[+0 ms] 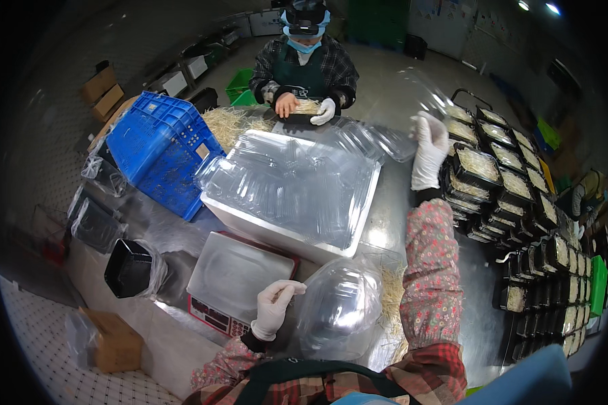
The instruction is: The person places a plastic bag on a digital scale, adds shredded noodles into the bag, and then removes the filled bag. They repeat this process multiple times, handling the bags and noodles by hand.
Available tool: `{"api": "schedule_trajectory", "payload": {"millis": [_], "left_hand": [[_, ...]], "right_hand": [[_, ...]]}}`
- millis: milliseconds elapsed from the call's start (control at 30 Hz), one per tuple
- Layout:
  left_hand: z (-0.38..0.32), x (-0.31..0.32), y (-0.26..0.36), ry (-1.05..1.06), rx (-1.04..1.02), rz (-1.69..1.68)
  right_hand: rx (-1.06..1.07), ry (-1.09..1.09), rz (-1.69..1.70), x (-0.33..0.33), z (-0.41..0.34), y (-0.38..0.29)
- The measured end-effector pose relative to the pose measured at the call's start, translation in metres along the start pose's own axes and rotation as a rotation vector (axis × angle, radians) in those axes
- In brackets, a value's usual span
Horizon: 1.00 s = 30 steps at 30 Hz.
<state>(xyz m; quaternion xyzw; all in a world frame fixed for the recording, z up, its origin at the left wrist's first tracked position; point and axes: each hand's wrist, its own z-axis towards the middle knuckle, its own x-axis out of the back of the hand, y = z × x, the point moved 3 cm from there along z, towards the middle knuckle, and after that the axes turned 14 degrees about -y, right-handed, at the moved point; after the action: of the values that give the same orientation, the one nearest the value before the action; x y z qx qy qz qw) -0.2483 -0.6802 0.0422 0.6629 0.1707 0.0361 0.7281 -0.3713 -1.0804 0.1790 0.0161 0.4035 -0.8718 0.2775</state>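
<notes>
My right hand (429, 147), in a white glove, reaches out beside the stacked black trays of pale sprouts (479, 164) and grips a clear plastic lid (421, 88) raised above it. My left hand (276, 306), also gloved, hovers by the front right corner of the weighing scale (240, 276); its fingertips are close together, and whether they pinch anything cannot be told. Right of it lie clear domed lids (337, 309). Beyond the scale, a white foam box (283, 238) is heaped with nested clear lids (289, 187).
Across the metal table a co-worker (304, 66) handles a filled black tray (301, 117). A tilted blue crate (157, 152) stands left of the foam box, near loose sprouts (233, 124). An empty black tray (129, 268) sits at left; more filled trays (547, 283) stand at right.
</notes>
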Motion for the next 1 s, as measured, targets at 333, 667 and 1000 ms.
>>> {"api": "schedule_trajectory", "payload": {"millis": [333, 667, 1000], "left_hand": [[-0.02, 0.012, 0.016, 0.077, -0.036, -0.019], [-0.032, 0.016, 0.016, 0.082, 0.022, 0.121], [-0.032, -0.006, -0.038, 0.011, 0.145, 0.619]], "right_hand": [[-0.642, -0.663, -0.185, -0.034, -0.018, 0.083], [-0.758, -0.218, -0.249, 0.101, -0.092, 0.044], [-1.11, -1.001, -1.474, 0.095, -0.263, 0.092]]}}
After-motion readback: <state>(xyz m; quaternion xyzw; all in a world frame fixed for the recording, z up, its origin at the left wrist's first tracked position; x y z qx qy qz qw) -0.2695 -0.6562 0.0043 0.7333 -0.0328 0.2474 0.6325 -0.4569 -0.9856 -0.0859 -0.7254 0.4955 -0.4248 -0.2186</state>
